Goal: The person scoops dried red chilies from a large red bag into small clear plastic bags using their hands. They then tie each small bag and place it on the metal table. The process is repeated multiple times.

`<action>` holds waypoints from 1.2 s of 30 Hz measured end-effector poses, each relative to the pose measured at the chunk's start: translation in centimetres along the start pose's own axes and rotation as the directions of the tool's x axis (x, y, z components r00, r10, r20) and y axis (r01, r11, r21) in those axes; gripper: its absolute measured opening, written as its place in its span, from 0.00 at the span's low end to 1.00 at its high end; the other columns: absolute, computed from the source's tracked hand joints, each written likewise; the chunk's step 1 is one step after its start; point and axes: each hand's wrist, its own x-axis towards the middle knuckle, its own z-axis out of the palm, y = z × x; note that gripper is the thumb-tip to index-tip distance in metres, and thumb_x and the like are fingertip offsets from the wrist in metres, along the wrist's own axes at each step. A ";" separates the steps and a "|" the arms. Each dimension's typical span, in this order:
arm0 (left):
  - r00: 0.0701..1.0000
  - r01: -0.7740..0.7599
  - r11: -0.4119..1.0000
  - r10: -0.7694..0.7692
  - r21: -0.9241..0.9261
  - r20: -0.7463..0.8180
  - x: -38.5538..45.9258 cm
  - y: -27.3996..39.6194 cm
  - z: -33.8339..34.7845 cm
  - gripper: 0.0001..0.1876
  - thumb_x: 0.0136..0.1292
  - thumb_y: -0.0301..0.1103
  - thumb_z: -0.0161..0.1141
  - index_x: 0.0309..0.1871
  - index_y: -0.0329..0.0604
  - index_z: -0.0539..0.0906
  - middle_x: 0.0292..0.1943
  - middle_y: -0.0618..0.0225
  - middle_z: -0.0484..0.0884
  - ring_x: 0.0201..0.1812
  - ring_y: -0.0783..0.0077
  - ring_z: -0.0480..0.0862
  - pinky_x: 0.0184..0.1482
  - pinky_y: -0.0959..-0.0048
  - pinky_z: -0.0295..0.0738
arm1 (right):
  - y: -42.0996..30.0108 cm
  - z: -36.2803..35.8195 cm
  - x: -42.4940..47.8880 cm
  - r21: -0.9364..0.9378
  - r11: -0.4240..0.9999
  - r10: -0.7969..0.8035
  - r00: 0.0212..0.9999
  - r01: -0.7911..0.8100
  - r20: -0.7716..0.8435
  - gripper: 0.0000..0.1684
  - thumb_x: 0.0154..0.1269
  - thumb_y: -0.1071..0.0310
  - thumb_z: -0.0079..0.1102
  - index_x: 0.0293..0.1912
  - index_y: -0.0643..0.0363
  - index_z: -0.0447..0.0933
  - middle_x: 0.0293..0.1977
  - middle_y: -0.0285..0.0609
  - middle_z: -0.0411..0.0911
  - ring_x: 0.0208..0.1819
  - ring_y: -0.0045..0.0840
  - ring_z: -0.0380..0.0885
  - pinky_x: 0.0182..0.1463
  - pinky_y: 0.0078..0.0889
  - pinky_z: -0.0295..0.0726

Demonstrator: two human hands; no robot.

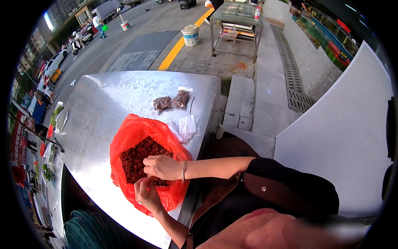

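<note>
A red plastic bag (122,130) stands wide open on the metal table (102,102), filled with what looks like dried star anise (133,162). Over its contents is my right hand (161,167), a bracelet on the wrist and the fingers bent. My left hand (146,193) is close beside it, thumb and finger pinched near the right fingertips. Whether something small is between them is hidden. Beyond the bag lie two small filled clear packets, one (162,103) beside the other (181,98). Several flat clear plastic bags (187,128) lie near the table's edge, by a thin dark strip (192,105).
Past the table stand a white bucket (190,35) and a glass-topped metal table (236,14) with a bottle (257,14). A white panel (335,133) rises at the right. Greens (48,172) and bags lie at the left; green netting (84,230) is below. Other people are in the street.
</note>
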 end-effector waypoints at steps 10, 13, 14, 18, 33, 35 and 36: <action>1.000 0.029 0.999 -0.029 -0.027 -0.007 -0.1 0.1 0.3 0.06 0.54 0.17 0.67 0.33 0.37 0.85 0.35 0.63 0.84 0.34 0.69 0.84 0.33 0.72 0.80 | 0.1 -0.8 -1.3 0.138 0.988 0.063 0.994 -0.075 0.092 0.06 0.61 0.68 0.59 0.33 0.59 0.81 0.37 0.43 0.70 0.43 0.34 0.73 0.47 0.36 0.76; 1.000 0.018 0.999 -0.018 -0.032 0.004 -0.1 0.2 0.4 0.05 0.54 0.17 0.66 0.33 0.37 0.85 0.35 0.63 0.84 0.33 0.69 0.84 0.33 0.72 0.80 | 0.1 -1.3 -1.3 0.095 0.989 0.095 0.981 -0.112 0.169 0.07 0.62 0.68 0.57 0.34 0.58 0.83 0.38 0.44 0.70 0.43 0.34 0.73 0.47 0.36 0.77; 1.000 0.010 0.999 -0.010 -0.030 0.008 -0.1 0.3 0.4 0.05 0.54 0.17 0.66 0.33 0.37 0.85 0.35 0.63 0.84 0.33 0.69 0.84 0.33 0.72 0.79 | 0.0 -1.3 -1.3 0.057 0.992 0.100 0.980 -0.111 0.174 0.08 0.62 0.67 0.56 0.34 0.57 0.83 0.38 0.44 0.70 0.43 0.35 0.74 0.46 0.36 0.77; 0.999 0.007 0.998 -0.005 -0.060 0.032 -0.1 1.1 0.6 0.05 0.54 0.17 0.66 0.33 0.37 0.85 0.36 0.63 0.84 0.33 0.67 0.84 0.34 0.72 0.79 | -0.5 -1.4 -1.1 -0.106 0.990 0.112 0.972 -0.092 0.206 0.09 0.62 0.66 0.54 0.34 0.56 0.83 0.38 0.45 0.71 0.43 0.35 0.75 0.45 0.38 0.79; 0.996 0.008 0.998 -0.003 -0.057 0.090 0.3 1.3 0.2 0.05 0.52 0.18 0.67 0.32 0.37 0.85 0.35 0.63 0.83 0.34 0.67 0.84 0.34 0.71 0.79 | 0.3 0.7 -0.9 -0.176 0.982 0.082 0.995 -0.072 0.049 0.09 0.61 0.67 0.54 0.26 0.56 0.77 0.29 0.41 0.74 0.34 0.34 0.79 0.38 0.39 0.80; 0.998 -0.009 0.999 0.012 -0.046 0.061 0.2 1.0 0.0 0.06 0.52 0.18 0.67 0.32 0.38 0.85 0.35 0.63 0.84 0.34 0.67 0.84 0.34 0.71 0.79 | 0.1 0.0 -1.0 -0.047 0.995 0.087 0.994 -0.085 0.058 0.08 0.62 0.66 0.53 0.29 0.56 0.77 0.30 0.41 0.75 0.34 0.35 0.80 0.38 0.39 0.80; 0.999 -0.015 0.999 0.017 -0.039 0.050 0.3 0.8 -0.1 0.06 0.52 0.18 0.67 0.31 0.39 0.85 0.35 0.64 0.84 0.34 0.68 0.84 0.34 0.71 0.79 | 0.0 -0.5 -0.9 -0.060 0.995 0.089 0.993 -0.085 0.080 0.08 0.63 0.65 0.53 0.30 0.56 0.77 0.30 0.40 0.75 0.34 0.35 0.80 0.38 0.39 0.80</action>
